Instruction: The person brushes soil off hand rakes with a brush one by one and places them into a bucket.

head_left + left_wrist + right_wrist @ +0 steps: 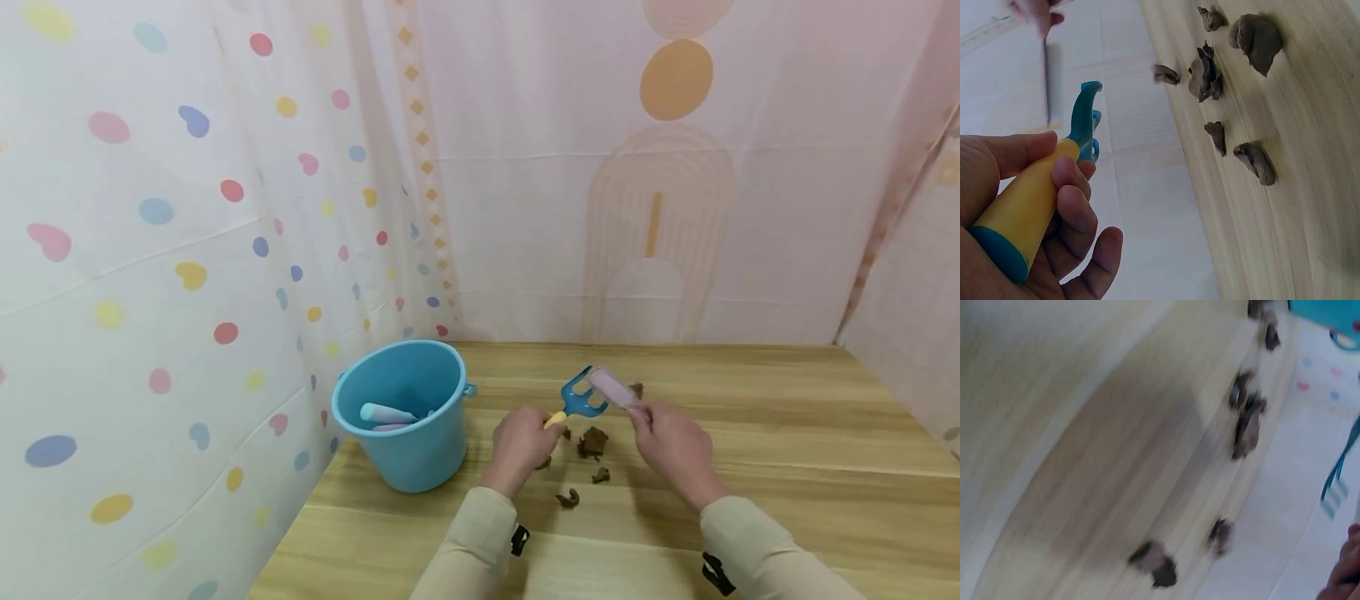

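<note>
My left hand (519, 443) grips a small garden fork (1029, 200) by its yellow handle, its blue tines (581, 398) pointing up and away. The fork is held above the table. Close by, my right hand (678, 446) pinches a flat pale-purple strip (613, 388) by one end; its kind is unclear. The strip's far end appears beside the tines in the head view; whether they touch I cannot tell. Several brown clumps, like mud or clay, lie on the wood below, among them a larger clump (592, 442) and a small curved clump (568, 498).
A light-blue bucket (420, 467) stands left of my hands. Inside lean a pale-blue handle (386, 413) and something pink, partly hidden. The wood-grain table (810, 433) meets patterned curtains (517, 250) behind and on the left.
</note>
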The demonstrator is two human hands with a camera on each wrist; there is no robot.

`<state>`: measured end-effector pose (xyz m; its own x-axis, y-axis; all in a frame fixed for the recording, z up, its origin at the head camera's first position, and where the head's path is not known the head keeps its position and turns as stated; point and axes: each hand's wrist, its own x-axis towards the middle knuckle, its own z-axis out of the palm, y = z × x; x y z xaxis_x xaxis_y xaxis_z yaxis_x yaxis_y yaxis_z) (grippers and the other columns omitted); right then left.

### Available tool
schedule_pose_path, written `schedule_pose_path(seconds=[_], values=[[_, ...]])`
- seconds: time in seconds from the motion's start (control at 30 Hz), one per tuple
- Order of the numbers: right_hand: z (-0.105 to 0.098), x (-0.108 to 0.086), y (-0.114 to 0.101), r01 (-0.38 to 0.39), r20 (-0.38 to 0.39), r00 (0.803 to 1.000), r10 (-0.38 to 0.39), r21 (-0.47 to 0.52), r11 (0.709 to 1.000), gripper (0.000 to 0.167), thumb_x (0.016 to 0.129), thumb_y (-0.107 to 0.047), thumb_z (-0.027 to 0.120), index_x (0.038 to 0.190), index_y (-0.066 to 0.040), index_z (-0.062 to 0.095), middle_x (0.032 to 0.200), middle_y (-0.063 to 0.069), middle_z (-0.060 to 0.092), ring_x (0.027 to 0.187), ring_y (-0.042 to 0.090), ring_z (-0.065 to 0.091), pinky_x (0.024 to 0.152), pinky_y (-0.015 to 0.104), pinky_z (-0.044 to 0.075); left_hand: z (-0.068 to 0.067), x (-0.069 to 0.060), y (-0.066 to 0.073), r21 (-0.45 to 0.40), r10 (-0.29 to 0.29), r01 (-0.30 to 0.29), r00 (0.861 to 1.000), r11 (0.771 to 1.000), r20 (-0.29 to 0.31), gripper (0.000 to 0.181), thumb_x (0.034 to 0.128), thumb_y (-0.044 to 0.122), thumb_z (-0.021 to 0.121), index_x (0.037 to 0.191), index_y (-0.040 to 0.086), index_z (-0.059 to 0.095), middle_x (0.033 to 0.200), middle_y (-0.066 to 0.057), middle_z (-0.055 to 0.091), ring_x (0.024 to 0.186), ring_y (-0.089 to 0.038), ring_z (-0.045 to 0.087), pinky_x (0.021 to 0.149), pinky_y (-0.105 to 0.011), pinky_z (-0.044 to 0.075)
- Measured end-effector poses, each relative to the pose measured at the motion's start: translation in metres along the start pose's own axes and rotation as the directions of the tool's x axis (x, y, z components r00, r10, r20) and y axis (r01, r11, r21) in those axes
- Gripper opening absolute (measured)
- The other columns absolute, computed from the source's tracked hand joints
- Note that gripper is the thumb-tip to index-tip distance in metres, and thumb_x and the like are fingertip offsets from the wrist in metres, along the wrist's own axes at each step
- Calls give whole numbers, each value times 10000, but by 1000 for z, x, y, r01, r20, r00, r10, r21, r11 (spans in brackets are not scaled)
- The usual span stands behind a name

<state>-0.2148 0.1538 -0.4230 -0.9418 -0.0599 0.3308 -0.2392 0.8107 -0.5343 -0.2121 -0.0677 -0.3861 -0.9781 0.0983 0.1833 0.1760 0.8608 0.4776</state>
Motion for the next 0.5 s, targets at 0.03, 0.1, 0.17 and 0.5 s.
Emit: schedule_pose_path(seconds=[0.03, 0.1, 0.17, 0.5], values=[[3, 0, -3, 28, 11, 1000, -28, 4, 1000, 328, 1029, -323, 514, 961, -24, 629, 633, 16, 506, 524, 181, 463, 455, 348, 364, 0, 0, 1, 3, 7, -7, 1000, 1000, 6, 279, 944, 277, 637, 698, 154, 687, 480, 64, 494, 438, -116, 469, 436, -286, 361], [9, 0, -7, 58, 39, 998, -58, 3, 998, 295, 1028, -310, 523, 927, -46, 609, 628, 10, 498, 518, 171, 456, 453, 336, 358, 0, 0, 2, 16, 23, -24, 1000, 1000, 10, 301, 939, 279, 629, 662, 167, 656, 477, 67, 484, 438, -118, 459, 431, -285, 351], [12, 0, -8, 52, 55, 997, -51, -20, 998, 290, 1032, -313, 517, 908, -65, 597, 621, 9, 496, 520, 172, 456, 456, 336, 353, 0, 0, 4, 18, 38, -38, 999, 999, 7, 307, 931, 279, 629, 644, 171, 643, 472, 70, 478, 434, -117, 453, 426, -280, 342], [4, 1, 13, -12, 6, 1000, 13, -113, 993, 311, 1034, -299, 518, 1058, -16, 645, 582, 6, 494, 502, 197, 479, 429, 355, 367, -2, -2, 2, -30, 31, -30, 999, 999, 26, 277, 911, 267, 677, 651, 173, 678, 451, 81, 461, 414, -102, 445, 410, -263, 331]])
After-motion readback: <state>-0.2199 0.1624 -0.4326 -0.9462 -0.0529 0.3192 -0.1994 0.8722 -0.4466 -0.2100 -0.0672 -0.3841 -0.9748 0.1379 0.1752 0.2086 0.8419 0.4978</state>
